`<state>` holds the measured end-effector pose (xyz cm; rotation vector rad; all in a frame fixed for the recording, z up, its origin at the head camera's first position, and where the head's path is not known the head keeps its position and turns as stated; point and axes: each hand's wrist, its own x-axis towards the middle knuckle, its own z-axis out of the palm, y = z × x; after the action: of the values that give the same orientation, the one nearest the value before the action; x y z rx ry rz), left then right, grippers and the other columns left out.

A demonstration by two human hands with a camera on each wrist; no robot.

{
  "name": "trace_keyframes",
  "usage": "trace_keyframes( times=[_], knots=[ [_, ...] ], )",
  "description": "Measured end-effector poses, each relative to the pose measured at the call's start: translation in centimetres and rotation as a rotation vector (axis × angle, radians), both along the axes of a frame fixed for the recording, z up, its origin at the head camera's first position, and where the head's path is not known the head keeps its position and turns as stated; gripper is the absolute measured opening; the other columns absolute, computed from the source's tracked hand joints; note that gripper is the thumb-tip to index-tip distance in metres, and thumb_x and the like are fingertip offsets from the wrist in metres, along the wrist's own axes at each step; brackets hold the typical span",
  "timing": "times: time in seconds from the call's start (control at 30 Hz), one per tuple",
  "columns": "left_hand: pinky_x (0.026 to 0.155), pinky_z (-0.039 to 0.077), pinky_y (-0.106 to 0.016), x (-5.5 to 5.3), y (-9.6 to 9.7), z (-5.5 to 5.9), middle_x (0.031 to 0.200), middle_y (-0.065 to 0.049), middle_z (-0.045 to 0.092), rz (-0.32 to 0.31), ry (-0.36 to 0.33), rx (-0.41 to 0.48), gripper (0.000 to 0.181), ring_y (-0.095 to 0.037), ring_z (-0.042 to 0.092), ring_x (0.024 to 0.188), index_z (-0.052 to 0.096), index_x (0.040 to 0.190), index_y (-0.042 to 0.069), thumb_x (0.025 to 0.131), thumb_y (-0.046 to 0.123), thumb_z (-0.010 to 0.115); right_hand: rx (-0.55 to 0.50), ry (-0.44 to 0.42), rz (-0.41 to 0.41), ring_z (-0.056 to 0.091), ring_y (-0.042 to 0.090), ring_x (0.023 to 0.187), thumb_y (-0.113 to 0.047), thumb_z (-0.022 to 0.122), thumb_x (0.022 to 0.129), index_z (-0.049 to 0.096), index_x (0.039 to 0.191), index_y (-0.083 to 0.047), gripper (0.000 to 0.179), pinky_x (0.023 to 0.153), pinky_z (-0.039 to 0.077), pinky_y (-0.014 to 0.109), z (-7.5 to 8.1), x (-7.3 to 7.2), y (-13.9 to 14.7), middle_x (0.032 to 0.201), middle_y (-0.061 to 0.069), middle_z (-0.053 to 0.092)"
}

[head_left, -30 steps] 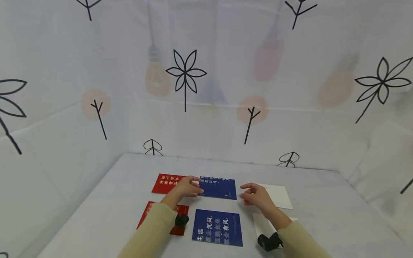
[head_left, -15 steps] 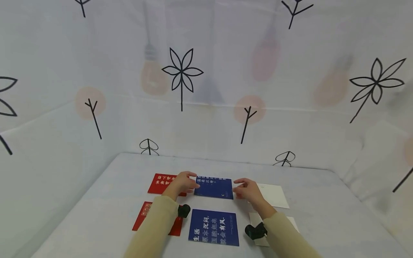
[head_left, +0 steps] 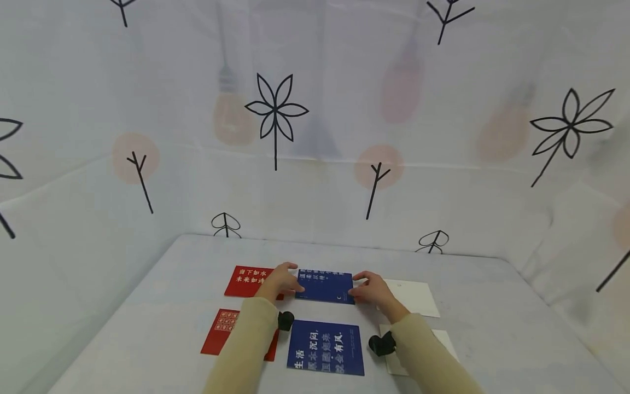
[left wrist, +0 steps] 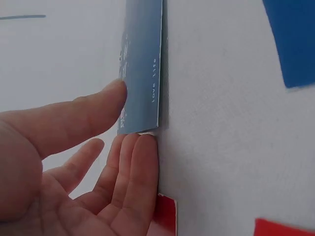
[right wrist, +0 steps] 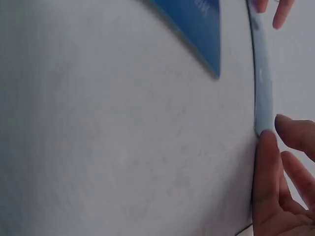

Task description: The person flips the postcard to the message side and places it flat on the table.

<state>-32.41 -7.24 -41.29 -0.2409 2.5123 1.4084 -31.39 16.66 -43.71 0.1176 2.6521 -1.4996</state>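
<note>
A blue card (head_left: 325,286) with white writing lies flat in the far row, between my two hands in the head view. At its left end is my left hand (head_left: 279,283); in the left wrist view the fingertips meet the end of the blue card (left wrist: 142,69) and the thumb (left wrist: 115,96) lies against its face or edge. My right hand (head_left: 372,290) is at the opposite end. The right wrist view has its fingertips at the corner of the blue card (right wrist: 264,98), thumb held slightly off. Fingers of both hands are loosely bent.
Red cards lie on the left, far (head_left: 248,280) and near (head_left: 214,336), partly behind the left arm. Another blue card (head_left: 326,349) is nearest the middle. White cards, far (head_left: 415,298) and near (head_left: 445,342), lie right. A patterned cloth (head_left: 315,191) hangs behind the table.
My right hand has moved left, from a gap beside the far blue card to its right end. The left hand stays by the left end. The view has shifted slightly.
</note>
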Motion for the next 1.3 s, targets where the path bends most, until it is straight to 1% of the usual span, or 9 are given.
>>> trace_keyframes(
  times=[0.1, 0.27, 0.47, 0.57, 0.63, 0.8, 1.07, 1.2, 1.3],
  knots=[
    [0.087, 0.045, -0.045, -0.2, 0.1, 0.1, 0.111, -0.015, 0.058, -0.058, -0.006, -0.085, 0.071, -0.026, 0.054, 0.09, 0.045, 0.135, 0.009, 0.072, 0.001, 0.077, 0.021, -0.024, 0.007, 0.058, 0.016, 0.062, -0.002, 0.073, 0.077, 0.052, 0.12, 0.002, 0.048, 0.057, 0.05, 0.026, -0.1, -0.4, 0.0, 0.083, 0.013, 0.054],
    [0.091, 0.042, -0.047, -0.6, 0.1, 0.0, 0.112, -0.015, 0.057, -0.149, -0.009, -0.186, 0.076, -0.027, 0.051, 0.095, 0.041, 0.138, 0.011, 0.072, 0.0, 0.076, 0.085, -0.057, 0.035, 0.055, 0.017, 0.06, 0.001, 0.074, 0.074, 0.047, 0.13, -0.002, 0.063, 0.055, 0.047, 0.026, 0.2, -0.9, -0.1, 0.083, 0.013, 0.052],
    [0.094, 0.039, -0.05, -0.8, -0.4, -0.1, 0.127, -0.015, 0.05, -0.175, -0.029, -0.265, 0.078, -0.03, 0.047, 0.102, 0.042, 0.139, 0.016, 0.071, 0.002, 0.078, 0.156, -0.101, 0.119, 0.057, 0.017, 0.061, 0.0, 0.074, 0.075, 0.043, 0.135, -0.002, 0.068, 0.059, 0.048, 0.028, 0.6, -1.4, -0.2, 0.086, 0.013, 0.056],
    [0.093, 0.04, -0.049, -1.0, -0.4, 0.0, 0.129, -0.015, 0.049, -0.185, -0.026, -0.266, 0.075, -0.03, 0.047, 0.103, 0.045, 0.137, 0.016, 0.071, 0.003, 0.078, 0.185, -0.113, 0.119, 0.058, 0.016, 0.063, -0.001, 0.074, 0.075, 0.045, 0.134, -0.002, 0.066, 0.063, 0.047, 0.028, 0.9, -1.5, -0.1, 0.088, 0.013, 0.058],
    [0.092, 0.041, -0.048, -1.0, -0.4, 0.1, 0.127, -0.014, 0.049, -0.189, -0.032, -0.244, 0.073, -0.029, 0.048, 0.101, 0.047, 0.136, 0.016, 0.071, 0.002, 0.078, 0.197, -0.122, 0.12, 0.058, 0.017, 0.064, 0.0, 0.074, 0.076, 0.046, 0.133, -0.002, 0.064, 0.064, 0.047, 0.028, 1.1, -1.4, 0.0, 0.089, 0.014, 0.059],
    [0.088, 0.043, -0.044, -1.0, -0.5, 0.2, 0.119, -0.014, 0.052, -0.159, -0.067, -0.171, 0.071, -0.027, 0.049, 0.093, 0.049, 0.133, 0.016, 0.071, -0.003, 0.077, 0.198, -0.145, 0.123, 0.056, 0.017, 0.064, 0.0, 0.074, 0.076, 0.045, 0.132, -0.001, 0.063, 0.057, 0.048, 0.025, 1.7, -1.0, -0.2, 0.092, 0.015, 0.057],
    [0.083, 0.043, -0.042, -0.8, -0.6, 0.2, 0.112, -0.014, 0.053, -0.127, -0.07, -0.118, 0.072, -0.027, 0.049, 0.092, 0.046, 0.133, 0.017, 0.071, -0.004, 0.076, 0.136, -0.166, 0.127, 0.056, 0.018, 0.06, 0.002, 0.076, 0.073, 0.046, 0.127, -0.002, 0.062, 0.055, 0.049, 0.026, 2.2, -1.0, -0.2, 0.094, 0.017, 0.055],
    [0.083, 0.042, -0.042, -0.8, -0.4, 0.1, 0.112, -0.016, 0.051, -0.118, -0.063, -0.109, 0.075, -0.029, 0.047, 0.095, 0.043, 0.132, 0.018, 0.07, -0.006, 0.076, 0.118, -0.181, 0.127, 0.055, 0.018, 0.058, 0.002, 0.076, 0.073, 0.042, 0.133, -0.003, 0.069, 0.055, 0.051, 0.026, 2.0, -1.2, -0.1, 0.1, 0.019, 0.054],
    [0.081, 0.043, -0.041, -0.7, -0.5, -0.1, 0.107, -0.015, 0.052, -0.129, -0.045, -0.109, 0.076, -0.029, 0.048, 0.092, 0.041, 0.132, 0.018, 0.069, -0.006, 0.076, 0.13, -0.19, 0.116, 0.055, 0.017, 0.058, 0.003, 0.074, 0.074, 0.04, 0.136, -0.003, 0.071, 0.056, 0.051, 0.027, 1.9, -1.2, -0.1, 0.102, 0.018, 0.054]
  ],
)
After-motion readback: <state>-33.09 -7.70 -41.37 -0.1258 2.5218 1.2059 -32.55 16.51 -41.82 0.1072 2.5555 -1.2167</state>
